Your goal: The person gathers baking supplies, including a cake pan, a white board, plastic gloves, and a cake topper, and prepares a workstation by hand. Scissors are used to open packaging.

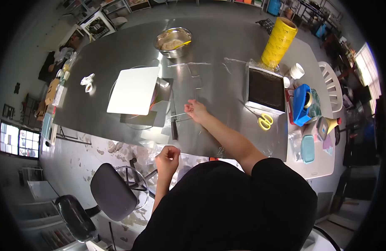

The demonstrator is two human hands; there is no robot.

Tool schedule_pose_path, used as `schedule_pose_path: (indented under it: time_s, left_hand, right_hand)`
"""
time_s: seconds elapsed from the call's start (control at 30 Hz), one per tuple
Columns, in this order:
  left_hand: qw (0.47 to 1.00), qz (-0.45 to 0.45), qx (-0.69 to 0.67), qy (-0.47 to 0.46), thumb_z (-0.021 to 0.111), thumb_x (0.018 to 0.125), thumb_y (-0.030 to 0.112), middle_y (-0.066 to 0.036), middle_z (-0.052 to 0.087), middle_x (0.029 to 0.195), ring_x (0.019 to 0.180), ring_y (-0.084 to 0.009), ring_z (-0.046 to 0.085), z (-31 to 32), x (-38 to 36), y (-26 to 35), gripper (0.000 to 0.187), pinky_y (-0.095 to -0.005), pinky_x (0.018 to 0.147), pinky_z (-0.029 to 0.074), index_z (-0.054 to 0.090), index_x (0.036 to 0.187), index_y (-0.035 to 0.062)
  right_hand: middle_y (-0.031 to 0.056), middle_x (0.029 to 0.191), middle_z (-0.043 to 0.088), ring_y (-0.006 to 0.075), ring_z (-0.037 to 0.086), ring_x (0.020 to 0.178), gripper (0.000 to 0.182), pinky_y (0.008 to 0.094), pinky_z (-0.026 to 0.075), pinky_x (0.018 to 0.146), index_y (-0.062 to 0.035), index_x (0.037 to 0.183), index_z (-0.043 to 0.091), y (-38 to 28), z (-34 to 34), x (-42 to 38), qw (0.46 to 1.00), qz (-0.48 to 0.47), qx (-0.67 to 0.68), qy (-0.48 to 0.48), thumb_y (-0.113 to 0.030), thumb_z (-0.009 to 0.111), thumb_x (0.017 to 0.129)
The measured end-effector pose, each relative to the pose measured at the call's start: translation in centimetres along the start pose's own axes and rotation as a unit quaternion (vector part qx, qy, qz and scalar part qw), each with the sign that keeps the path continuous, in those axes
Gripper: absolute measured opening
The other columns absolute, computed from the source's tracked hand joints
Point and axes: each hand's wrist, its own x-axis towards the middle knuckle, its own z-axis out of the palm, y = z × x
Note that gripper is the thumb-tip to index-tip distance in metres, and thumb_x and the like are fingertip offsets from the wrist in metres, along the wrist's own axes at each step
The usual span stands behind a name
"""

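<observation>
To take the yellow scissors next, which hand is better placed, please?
Probably the right hand: it is over the metal table, nearer the yellow scissors. The left hand is farther away.

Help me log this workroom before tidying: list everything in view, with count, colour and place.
Metal-topped table: 1, grey, centre
Round metal bowl: 1, silver, far side
Yellow utensil: 1, inside bowl
Flat square-cornered board: 1, white, left
Dark-handled knife: 1, near hands
Rectangular metal pan: 1, silver, right
Dark slab: 1, brown-black, in pan
Large patterned roll: 1, yellow, behind pan
Yellow-handled scissors: 1, beside pan
White cup stack: cup count unclear, right
Blue plastic holder: 1, right
Teal box: 1, far right
Padded seat: 1, black, lower left
Background clutter: uncountable, mixed, room edges
Left hand: 1, bare, table's near edge
Right hand: 1, bare, above table
</observation>
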Motion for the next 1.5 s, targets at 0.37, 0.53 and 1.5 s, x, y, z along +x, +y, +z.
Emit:
schedule_pose_path:
  time_s: [0.37,0.53,1.5]
  left_hand:
    - [0.985,0.033,-0.077,-0.148,0.066,0.072,0.009,-0.005,0.061,0.066,0.057,-0.0099,0.057,1.0,9.1,0.8,0.017,-0.0227,0.052,0.044,0.055,0.082,0.002]
    - [0.972,0.058,-0.058,-0.222,0.065,0.074,0.007,0.0,0.057,0.067,0.059,-0.0039,0.052,-0.9,13.6,1.5,0.022,-0.0184,0.053,0.042,0.052,0.09,0.0021]
    - [0.906,-0.03,-0.323,-0.271,0.062,0.073,-0.002,-0.008,0.062,0.07,0.063,-0.0108,0.059,-2.1,12.7,-1.6,0.021,-0.0197,0.058,0.046,0.049,0.088,0.0003]
  right_hand:
    - [0.0104,0.099,0.058,0.0168,0.053,0.096,0.046,0.0313,0.04,0.082,-0.0037,0.112,0.05,-3.5,1.7,-12.8,0.797,-0.254,-0.442,-0.324,-0.02,0.066,0.072]
    - [-0.0066,0.06,0.049,0.0007,0.041,0.053,0.013,0.0171,0.034,0.049,-0.0047,0.084,0.058,-5.1,2.9,-14.6,0.874,-0.152,-0.442,-0.135,-0.015,0.063,0.077]
    - [0.0148,0.122,0.043,0.0289,0.035,0.118,0.045,0.0358,0.028,0.099,-0.0008,0.119,0.041,-11.6,-19.9,-13.2,0.361,-0.289,-0.808,0.365,-0.018,0.048,0.078]
